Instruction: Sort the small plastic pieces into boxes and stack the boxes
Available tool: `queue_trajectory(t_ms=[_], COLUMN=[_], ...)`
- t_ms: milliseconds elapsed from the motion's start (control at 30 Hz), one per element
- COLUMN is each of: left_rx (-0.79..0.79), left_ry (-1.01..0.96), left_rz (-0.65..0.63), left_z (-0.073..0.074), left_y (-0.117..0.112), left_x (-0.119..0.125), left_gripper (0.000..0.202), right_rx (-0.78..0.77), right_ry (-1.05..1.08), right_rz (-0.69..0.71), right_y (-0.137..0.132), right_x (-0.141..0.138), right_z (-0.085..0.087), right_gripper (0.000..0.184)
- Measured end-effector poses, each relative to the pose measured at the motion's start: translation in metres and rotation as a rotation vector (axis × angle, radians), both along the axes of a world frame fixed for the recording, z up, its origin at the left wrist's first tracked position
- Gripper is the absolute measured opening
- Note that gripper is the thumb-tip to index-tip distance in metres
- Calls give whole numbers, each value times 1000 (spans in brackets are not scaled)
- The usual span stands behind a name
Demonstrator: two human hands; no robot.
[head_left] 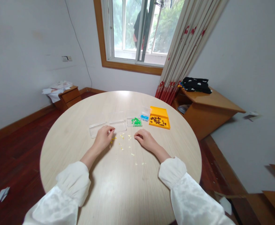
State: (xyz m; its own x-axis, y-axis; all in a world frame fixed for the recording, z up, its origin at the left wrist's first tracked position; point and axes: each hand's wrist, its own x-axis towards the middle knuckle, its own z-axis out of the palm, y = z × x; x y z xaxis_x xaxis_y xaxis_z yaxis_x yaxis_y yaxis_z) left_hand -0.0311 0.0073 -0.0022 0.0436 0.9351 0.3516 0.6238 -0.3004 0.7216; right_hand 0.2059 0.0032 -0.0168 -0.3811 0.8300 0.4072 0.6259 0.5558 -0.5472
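My left hand (pixel 104 136) is held over the near edge of an open clear plastic box (pixel 118 126), fingers pinched together; whatever is between the tips is too small to name. Yellow pieces (pixel 114 138) lie beside its fingers. My right hand (pixel 146 139) rests low over the table, thumb and fingers closed at the tips, and I cannot make out what they hold. Pale yellow pieces (pixel 129 136) are scattered between the two hands, with several more nearer to me.
Behind the hands on the round table (pixel 123 187) are a clear box with green pieces (pixel 136 122), another with blue pieces (pixel 144 117), and an open orange box (pixel 159 111) holding dark brown pieces (pixel 158 121). A wooden cabinet (pixel 207 109) stands at the right.
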Motion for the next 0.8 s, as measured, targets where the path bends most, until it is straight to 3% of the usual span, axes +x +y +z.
queue_trajectory(t_ms=[100, 200, 367, 667, 800], left_rx=[-237, -421, -572, -593, -512], left_ry=[-335, -593, -675, -684, -703], left_rz=[-100, -257, -443, -374, -231], left_z=[3, 7, 10, 7, 4], left_y=[-5, -13, -21, -20, -13], left_x=[14, 26, 34, 33, 28], left_gripper=[23, 37, 44, 36, 31], right_rx=[79, 164, 219, 234, 218], right_ry=[83, 121, 126, 178, 174], right_rz=[-10, 25, 54, 66, 23], right_y=[-6, -15, -20, -18, -13], right_x=[-13, -29, -41, -40, -36], right_z=[5, 9, 6, 3, -1], right_gripper=[9, 10, 14, 12, 10])
